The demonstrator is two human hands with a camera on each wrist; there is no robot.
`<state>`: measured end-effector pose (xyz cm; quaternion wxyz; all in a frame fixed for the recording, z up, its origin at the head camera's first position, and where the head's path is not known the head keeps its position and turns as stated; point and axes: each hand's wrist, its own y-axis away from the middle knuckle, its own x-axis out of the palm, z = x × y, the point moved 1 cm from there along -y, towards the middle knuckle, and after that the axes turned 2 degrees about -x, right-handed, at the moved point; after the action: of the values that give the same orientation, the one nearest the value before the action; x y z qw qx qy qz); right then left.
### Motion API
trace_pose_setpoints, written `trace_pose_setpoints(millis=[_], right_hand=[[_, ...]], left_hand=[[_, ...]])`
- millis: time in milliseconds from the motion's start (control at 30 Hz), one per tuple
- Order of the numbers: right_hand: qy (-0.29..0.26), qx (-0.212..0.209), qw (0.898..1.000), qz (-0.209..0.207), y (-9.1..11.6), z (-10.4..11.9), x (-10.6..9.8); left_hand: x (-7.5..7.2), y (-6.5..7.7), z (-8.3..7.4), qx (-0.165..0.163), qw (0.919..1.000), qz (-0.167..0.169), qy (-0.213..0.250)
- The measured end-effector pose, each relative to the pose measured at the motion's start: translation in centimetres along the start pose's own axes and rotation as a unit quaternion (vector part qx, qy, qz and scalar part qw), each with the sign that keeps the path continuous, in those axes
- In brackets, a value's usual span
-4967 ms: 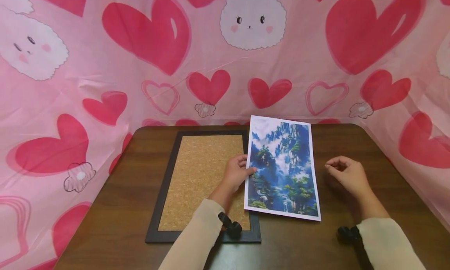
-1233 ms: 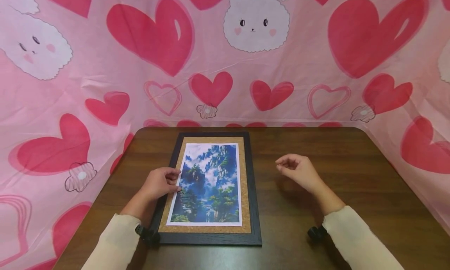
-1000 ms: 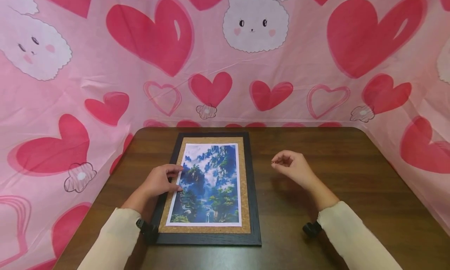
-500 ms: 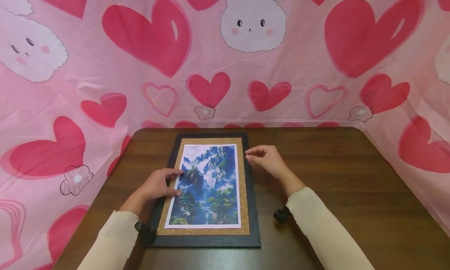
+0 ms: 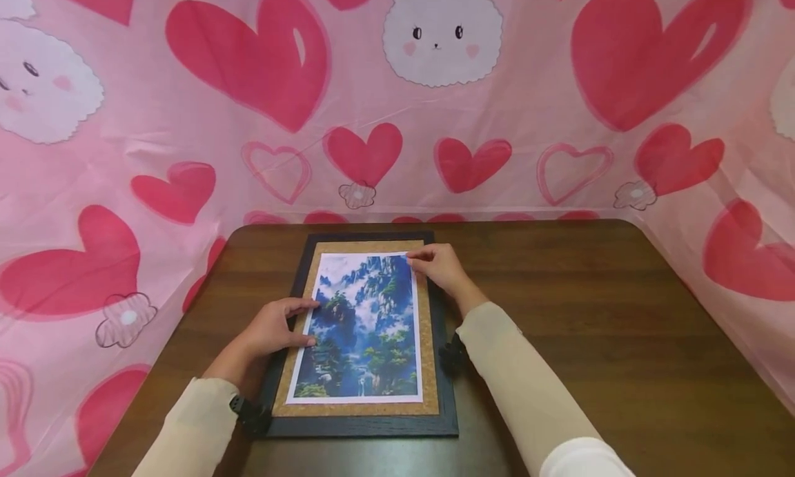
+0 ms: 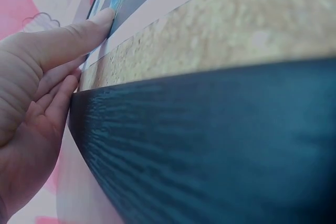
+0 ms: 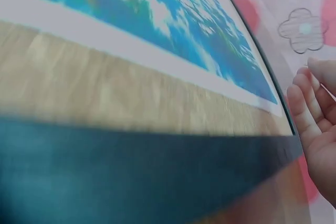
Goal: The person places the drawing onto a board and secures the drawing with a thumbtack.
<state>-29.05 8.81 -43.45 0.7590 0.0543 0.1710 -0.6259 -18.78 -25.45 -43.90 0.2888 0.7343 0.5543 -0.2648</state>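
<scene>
Moved across from the three o'clock side since half a second ago, the right hand (image 5: 442, 264) is now at the one o'clock corner of the landscape print (image 5: 363, 325), which looks unshifted; that seems to turn the work to fixing or trueing this corner. Largest first: the brown desk (image 5: 559, 290) carries the black frame (image 5: 366, 426), set toward its nine o'clock side. Inside lies the cork panel (image 5: 360, 409), and the print rests flat on it, cork showing all round. Both sleeved forearms angle inward, the left from eight o'clock, the right from four. At the print's nine o'clock edge the left hand (image 5: 273, 328) has its grip spread, thumb and forefinger apart, their tips on the margin. The right grip is pressed together at thumb and forefinger, seemingly pinching a tiny pale sliver (image 7: 306, 65), too small to identify; whether these fingertips touch the paper, I cannot tell.
</scene>
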Motion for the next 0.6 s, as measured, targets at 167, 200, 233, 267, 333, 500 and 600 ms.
trace_pose_setpoints(millis=[167,200,233,267,333,500,600], right_hand=[[0.031,0.014,0.999,-0.002,-1.5,0.6,1.5],[0.032,0.015,0.999,-0.003,-1.7,0.7,1.7],[0.034,0.016,0.999,-0.006,-2.0,0.8,1.9],[0.037,0.018,0.999,-0.011,-2.2,0.8,2.0],[0.045,0.024,0.999,-0.020,-2.6,0.9,2.2],[0.050,0.048,0.997,-0.038,-3.3,0.7,2.2],[0.041,0.059,0.996,-0.046,-3.6,0.6,1.9]], left_hand=[[0.0,0.0,0.0,-0.001,1.0000,0.000,0.002],[0.0,0.0,0.0,0.000,1.0000,0.000,0.003],[-0.1,0.0,0.0,0.000,1.0000,-0.001,0.004],[-0.1,0.0,-0.1,0.000,1.0000,-0.001,0.004],[-0.2,0.0,-0.1,0.000,1.0000,-0.001,0.004],[-0.2,0.0,0.0,-0.006,1.0000,0.002,0.000],[-0.1,0.0,0.0,-0.009,1.0000,0.002,-0.001]])
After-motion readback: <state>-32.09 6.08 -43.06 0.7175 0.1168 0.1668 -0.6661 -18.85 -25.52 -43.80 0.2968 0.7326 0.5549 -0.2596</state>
